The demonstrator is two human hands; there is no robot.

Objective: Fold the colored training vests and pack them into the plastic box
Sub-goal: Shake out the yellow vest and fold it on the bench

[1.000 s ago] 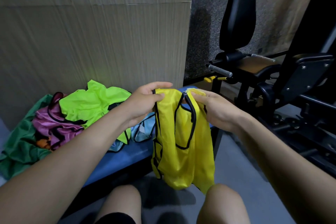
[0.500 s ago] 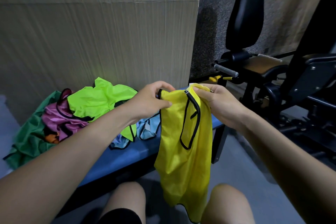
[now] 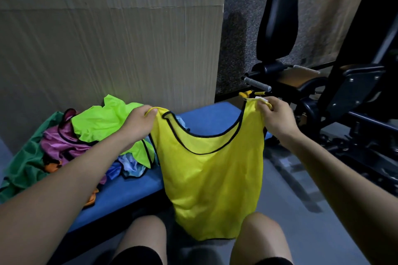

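We held the yellow vest (image 3: 212, 178) spread, left grip (image 3: 137, 123) and right grip (image 3: 274, 117) each pinching a shoulder strap, the body hanging flat below, ready for folding.

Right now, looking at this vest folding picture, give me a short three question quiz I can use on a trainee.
1. True or false: the yellow vest lies folded flat on the blue bench.
2. Which colour lies on top of the pile of vests on the bench? A) neon green B) red C) white
3. Fill in: the left hand and right hand each grip one ______ strap of the yellow vest.

Key: 1 false, it hangs spread out between the two hands, in front of the knees. 2 A. 3 shoulder.
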